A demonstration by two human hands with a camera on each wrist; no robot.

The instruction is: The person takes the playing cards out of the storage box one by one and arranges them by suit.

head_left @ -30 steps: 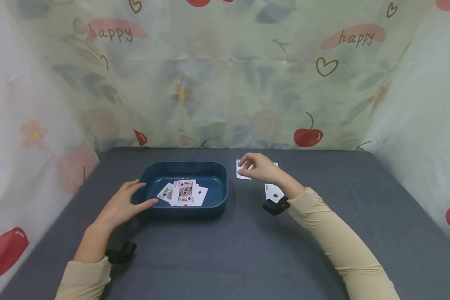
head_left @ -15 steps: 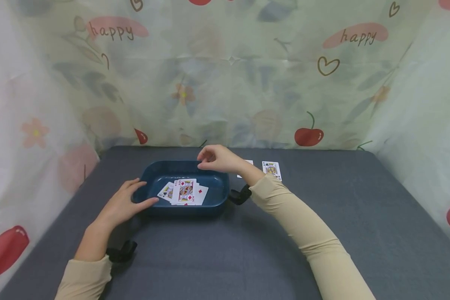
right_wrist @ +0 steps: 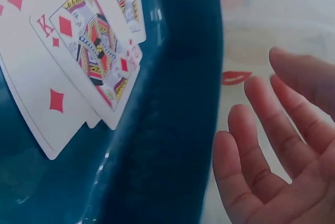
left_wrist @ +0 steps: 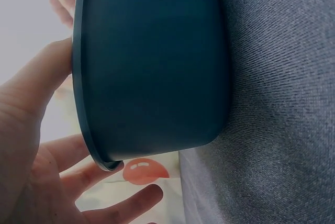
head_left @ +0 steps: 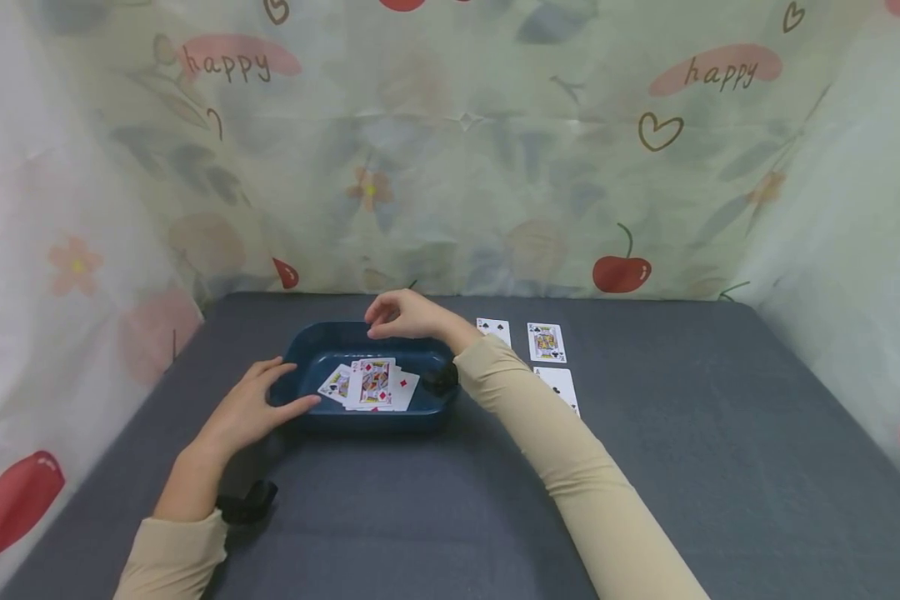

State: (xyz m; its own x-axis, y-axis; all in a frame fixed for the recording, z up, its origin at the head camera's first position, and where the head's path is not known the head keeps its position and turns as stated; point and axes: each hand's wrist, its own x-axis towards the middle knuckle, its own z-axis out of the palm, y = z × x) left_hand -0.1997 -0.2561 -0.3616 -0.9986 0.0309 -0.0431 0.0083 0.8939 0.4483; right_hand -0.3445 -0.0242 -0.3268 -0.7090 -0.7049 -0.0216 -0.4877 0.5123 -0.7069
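Observation:
A dark blue, rounded rectangular basin sits on the grey cloth. My left hand spans its left end, fingers spread, thumb at the near rim; in the left wrist view the thumb and a fingertip touch the basin's lip. Over the far rim hovers my right hand, loosely bent. The right wrist view shows its relaxed fingers with nothing between them. Inside the basin lies a loose pile of face-up playing cards, the king of diamonds on top, with a black-suit face card partly under it.
Right of the basin, several face-up cards lie on the cloth: a black-suit card partly behind the right arm, a king, and an ace partly covered by the sleeve. A patterned curtain hangs behind the table.
My right hand has swept left from above the loose cards to the basin's far rim, uncovering the king and most of the other cards. The left hand stays at the basin's left end.

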